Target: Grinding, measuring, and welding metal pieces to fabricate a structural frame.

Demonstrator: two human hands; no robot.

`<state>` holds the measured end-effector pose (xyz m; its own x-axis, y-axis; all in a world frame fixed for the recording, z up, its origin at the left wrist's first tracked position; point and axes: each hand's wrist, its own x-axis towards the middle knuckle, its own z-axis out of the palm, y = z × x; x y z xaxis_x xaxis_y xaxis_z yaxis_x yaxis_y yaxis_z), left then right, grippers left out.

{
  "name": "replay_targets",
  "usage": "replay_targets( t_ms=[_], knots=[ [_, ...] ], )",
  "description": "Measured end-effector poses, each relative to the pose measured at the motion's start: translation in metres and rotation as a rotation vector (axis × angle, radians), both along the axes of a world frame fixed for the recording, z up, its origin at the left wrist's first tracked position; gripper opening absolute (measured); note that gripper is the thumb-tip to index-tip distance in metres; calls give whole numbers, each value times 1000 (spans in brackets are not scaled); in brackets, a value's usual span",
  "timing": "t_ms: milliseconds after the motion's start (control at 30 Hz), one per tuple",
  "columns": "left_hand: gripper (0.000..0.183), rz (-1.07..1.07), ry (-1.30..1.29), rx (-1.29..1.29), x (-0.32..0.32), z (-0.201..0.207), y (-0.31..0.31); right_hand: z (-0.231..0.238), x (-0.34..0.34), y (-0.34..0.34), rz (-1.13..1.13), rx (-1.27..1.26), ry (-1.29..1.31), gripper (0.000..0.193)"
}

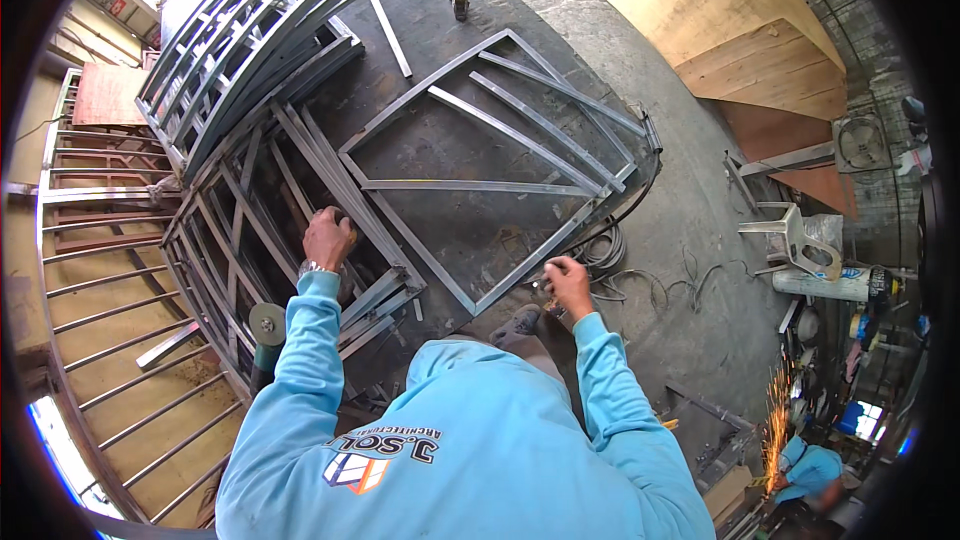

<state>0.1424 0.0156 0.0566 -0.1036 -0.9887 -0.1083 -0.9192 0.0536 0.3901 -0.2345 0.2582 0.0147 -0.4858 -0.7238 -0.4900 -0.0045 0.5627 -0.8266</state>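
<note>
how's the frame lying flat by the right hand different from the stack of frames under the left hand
The flat frame lies alone on the dark floor; the stacked frames are several, piled and overlapping. The flat frame's bars fan out diagonally with wide gaps, while the stacked frames' bars cross in a dense tangle. The right hand sits at the flat frame's near edge; the left hand presses on the stacked frames. Both are grey metal tube.

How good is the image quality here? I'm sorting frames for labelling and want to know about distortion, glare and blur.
Head view: strong fisheye bending, so the metal frame and the railing curve toward the dark rim; daylight is blown out at the upper left; sparks flare bright at lower right; the left hand and right hand are fairly sharp, but what the right holds is too small to make out.
</note>
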Motion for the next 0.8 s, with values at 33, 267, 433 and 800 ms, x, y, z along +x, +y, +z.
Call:
replay_targets(
  t_ms=[33, 267, 433, 800],
  knots=[
    [28, -1, 5, 3, -6, 4, 6, -4, -16, 1, 0, -6, 102, 14],
    [24, -187, 375, -41, -36, 13, 77, 6, -103, -89, 230, -105, 1033, 22],
    [26, -121, 409, 117, -58, 27, 135, 7, -129, -143, 532, 154, 1122, 34],
    [26, 11, 438, 179, -104, 18, 224, 25, -112, -93, 818, -156, 341, 31]
  ],
)
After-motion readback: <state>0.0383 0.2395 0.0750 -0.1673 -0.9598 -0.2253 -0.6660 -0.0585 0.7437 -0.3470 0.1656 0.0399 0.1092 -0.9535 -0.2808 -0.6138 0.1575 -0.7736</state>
